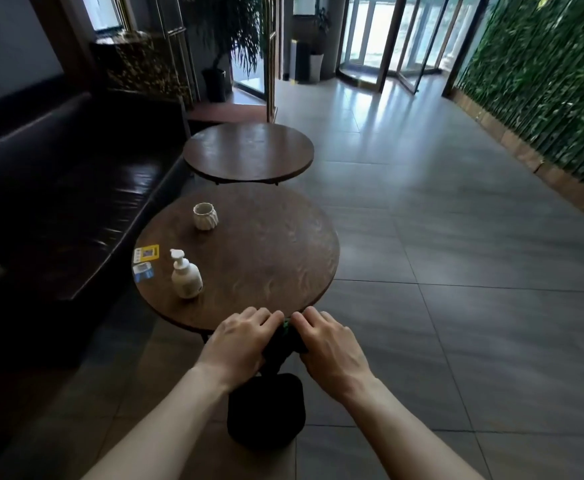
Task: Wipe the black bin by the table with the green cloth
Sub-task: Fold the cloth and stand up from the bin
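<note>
Along the left side I see a long dark leather bench seat (58, 188), with grey floor tiles (456, 271) stretching right to a wall of green foliage (543, 81). Two round wooden tables stand beside the bench: the far table (249, 154) is bare, and the near table (283, 244) carries a ribbed white cup (205, 216), a white pump bottle (185, 275) and two small cards (145, 261) at its left edge. Below the near table's front edge, on the floor, sits the black bin (266, 410), partly hidden by my forearms. Both of my hands are raised above the bin, just in front of the table rim, and close together. My left hand (238, 341) and right hand (332, 348) are each curled around a dark bundle held between them; only a small bright green patch of the green cloth (286, 324) shows between the fingertips, so most of it reads dark in this light. The cloth hangs down toward the bin, and I cannot tell whether it touches it.
</note>
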{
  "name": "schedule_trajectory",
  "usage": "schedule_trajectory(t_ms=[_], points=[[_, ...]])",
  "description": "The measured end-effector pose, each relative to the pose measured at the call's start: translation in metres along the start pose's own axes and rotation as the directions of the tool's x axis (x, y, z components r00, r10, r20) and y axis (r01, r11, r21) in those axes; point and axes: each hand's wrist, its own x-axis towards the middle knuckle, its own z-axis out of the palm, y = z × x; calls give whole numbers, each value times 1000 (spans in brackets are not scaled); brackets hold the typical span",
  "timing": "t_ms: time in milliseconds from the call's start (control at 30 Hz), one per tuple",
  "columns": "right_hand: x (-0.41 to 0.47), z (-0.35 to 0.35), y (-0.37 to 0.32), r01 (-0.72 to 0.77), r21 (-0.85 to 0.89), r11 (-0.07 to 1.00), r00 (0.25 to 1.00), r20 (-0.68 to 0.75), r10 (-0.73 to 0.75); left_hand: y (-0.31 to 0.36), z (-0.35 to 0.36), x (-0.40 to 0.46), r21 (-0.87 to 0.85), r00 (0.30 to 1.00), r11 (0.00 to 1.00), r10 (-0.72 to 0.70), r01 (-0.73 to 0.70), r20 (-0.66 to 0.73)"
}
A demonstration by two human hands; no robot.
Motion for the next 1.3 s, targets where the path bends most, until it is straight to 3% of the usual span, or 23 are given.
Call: schedule_trajectory(t_ms=[667,1067,1200,1300], points=[[179,74,53,-152,35,988,977,159,144,-148,68,153,-108,993,994,12,1,120],[292,197,179,-59,113,992,970,243,30,-206,199,272,-103,968,983,-131,155,216],[327,233,209,-33,123,992,982,188,10,-222,233,307,-117,966,974,-169,194,196],[345,258,225,-40,158,987,992,121,21,-230,254,327,-89,974,974,-199,209,105]])
